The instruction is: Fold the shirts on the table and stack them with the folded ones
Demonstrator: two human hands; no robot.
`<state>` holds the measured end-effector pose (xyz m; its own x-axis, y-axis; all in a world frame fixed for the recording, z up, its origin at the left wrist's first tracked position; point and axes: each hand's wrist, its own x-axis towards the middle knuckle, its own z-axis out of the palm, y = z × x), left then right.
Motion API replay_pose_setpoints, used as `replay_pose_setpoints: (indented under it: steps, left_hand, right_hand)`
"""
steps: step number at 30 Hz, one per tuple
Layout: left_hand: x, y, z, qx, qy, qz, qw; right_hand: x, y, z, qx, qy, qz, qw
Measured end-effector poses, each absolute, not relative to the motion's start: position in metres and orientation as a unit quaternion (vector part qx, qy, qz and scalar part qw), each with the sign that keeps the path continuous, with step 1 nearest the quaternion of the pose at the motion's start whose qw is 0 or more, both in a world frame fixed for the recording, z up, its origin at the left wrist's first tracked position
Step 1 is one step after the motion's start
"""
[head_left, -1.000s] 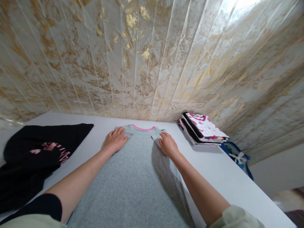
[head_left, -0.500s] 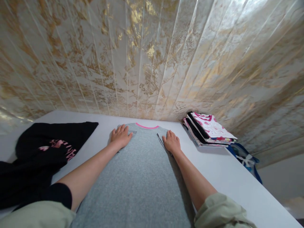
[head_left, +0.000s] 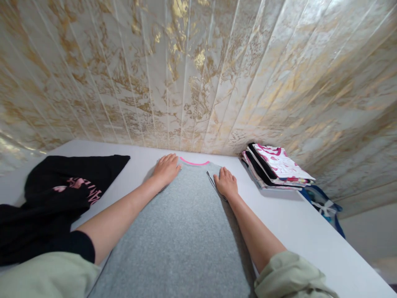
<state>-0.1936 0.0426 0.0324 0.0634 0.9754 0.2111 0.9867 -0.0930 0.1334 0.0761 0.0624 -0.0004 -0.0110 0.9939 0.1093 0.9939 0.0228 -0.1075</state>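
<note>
A grey garment [head_left: 186,223] with pink neckline trim lies spread on the white table, its neck end away from me. My left hand [head_left: 167,169] rests flat on its left shoulder, right beside the neckline, fingers stretched out. On the right shoulder lies my right hand [head_left: 226,182], palm down with the fingers extended. Dark edging shows along the fabric just left of my right hand. Neither hand grips the cloth. The garment's lower end runs out of view toward me.
A stack of folded clothes [head_left: 276,167] stands at the back right of the white table [head_left: 297,231]. To the left lies a crumpled black garment [head_left: 62,194] with pink print. Something blue with straps [head_left: 325,207] is beyond the right edge. A gold-patterned curtain [head_left: 173,82] hangs behind.
My left hand has slid inward and slightly away from me, closer to the neckline. My right hand stays on the right shoulder. The camera view has shifted slightly.
</note>
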Motion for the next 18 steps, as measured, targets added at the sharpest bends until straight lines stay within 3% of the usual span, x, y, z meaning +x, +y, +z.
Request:
replay_pose_setpoints:
  steps: [9, 18]
  left_hand:
    - [-0.205, 0.043, 0.001, -0.726, -0.683, -0.081, -0.004]
    - [-0.205, 0.046, -0.001, -0.724, -0.686, -0.078, 0.004]
  right_hand:
    - [0.071, 0.063, 0.003, -0.675, -0.733, -0.051, 0.073]
    - [0.06, 0.059, -0.005, -0.645, -0.761, 0.012, 0.068]
